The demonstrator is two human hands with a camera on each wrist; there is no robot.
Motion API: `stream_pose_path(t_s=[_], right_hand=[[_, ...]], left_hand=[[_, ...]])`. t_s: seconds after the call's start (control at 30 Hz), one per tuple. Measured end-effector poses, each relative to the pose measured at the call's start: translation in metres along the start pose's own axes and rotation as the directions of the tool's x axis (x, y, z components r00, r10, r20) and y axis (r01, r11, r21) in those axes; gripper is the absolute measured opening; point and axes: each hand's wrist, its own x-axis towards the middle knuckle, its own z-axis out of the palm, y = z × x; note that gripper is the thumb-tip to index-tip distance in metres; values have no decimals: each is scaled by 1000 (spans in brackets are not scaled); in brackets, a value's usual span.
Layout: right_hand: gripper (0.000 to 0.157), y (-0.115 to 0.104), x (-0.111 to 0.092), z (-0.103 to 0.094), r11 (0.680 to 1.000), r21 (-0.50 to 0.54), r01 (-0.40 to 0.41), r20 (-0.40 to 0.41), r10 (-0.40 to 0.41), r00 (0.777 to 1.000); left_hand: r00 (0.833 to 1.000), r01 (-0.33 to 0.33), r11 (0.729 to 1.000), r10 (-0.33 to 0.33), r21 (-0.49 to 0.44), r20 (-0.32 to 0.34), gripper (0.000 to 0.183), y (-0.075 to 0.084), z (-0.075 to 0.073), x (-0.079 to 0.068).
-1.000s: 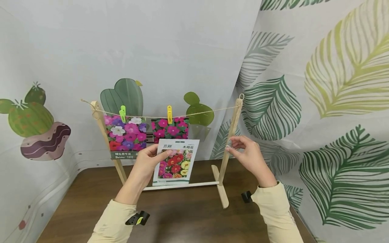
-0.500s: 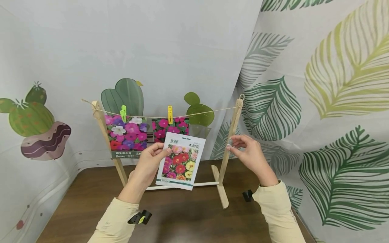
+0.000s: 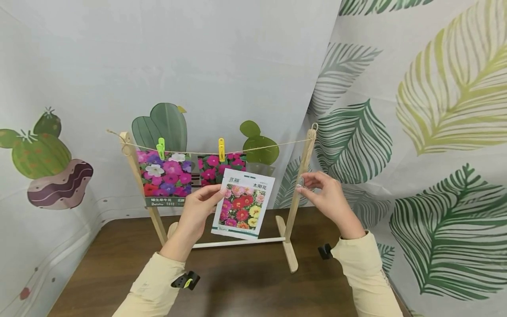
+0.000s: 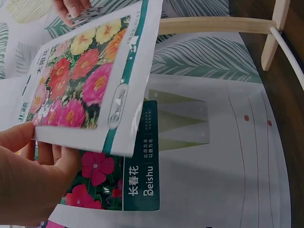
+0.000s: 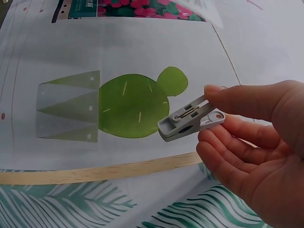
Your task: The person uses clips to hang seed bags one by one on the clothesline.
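My left hand (image 3: 200, 211) pinches a white seed packet (image 3: 243, 204) by its left edge, thumb in front; red, pink and yellow flowers are printed on it. In the left wrist view the packet (image 4: 78, 71) tilts in front of a hanging packet. Beside the right post, my right hand (image 3: 330, 200) pinches a grey clothespin (image 5: 187, 116) by its handle ends between thumb and fingers. Behind the held packet, a string (image 3: 269, 146) carries two flower packets: a larger one (image 3: 166, 178) under a green clothespin (image 3: 160, 149) and another (image 3: 211, 168) under a yellow clothespin (image 3: 222, 149), partly hidden.
The string runs between two wooden posts, the right post (image 3: 303, 171) standing on a foot (image 3: 290, 255). A white rod (image 3: 237, 242) joins them low down. The rack stands on a brown table (image 3: 253, 281) against a patterned cloth backdrop (image 3: 237, 66).
My left hand has raised the seed packet and moved it to the right, tilting it clockwise. My right hand stays near the right post, shifting slightly upward with the clothespin.
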Motion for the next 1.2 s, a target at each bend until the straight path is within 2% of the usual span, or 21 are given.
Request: stream_pose_path(t_s=[0.17,0.33,0.7,1.0,1.2], right_hand=[[32,-3,4,-4,1000,-11,7,9,-7,1000],[33,-5,9,-7,999,-22,33,1,-33,999],[33,-18,20,-16,993,-41,107,-26,-108,994],[33,-29,31,-23,992,12,124,-41,-124,991],[34,-36,40,-27,991,12,135,-65,-134,989]], left_hand=[[999,-4,998,7,70,-40,36,1,1,5],[999,-2,996,5,93,-36,38,2,2,11],[998,-59,995,60,77,-9,28,6,13,16],[998,-56,996,56,69,6,26,6,24,20],[998,-59,998,58,35,34,24,9,34,22]])
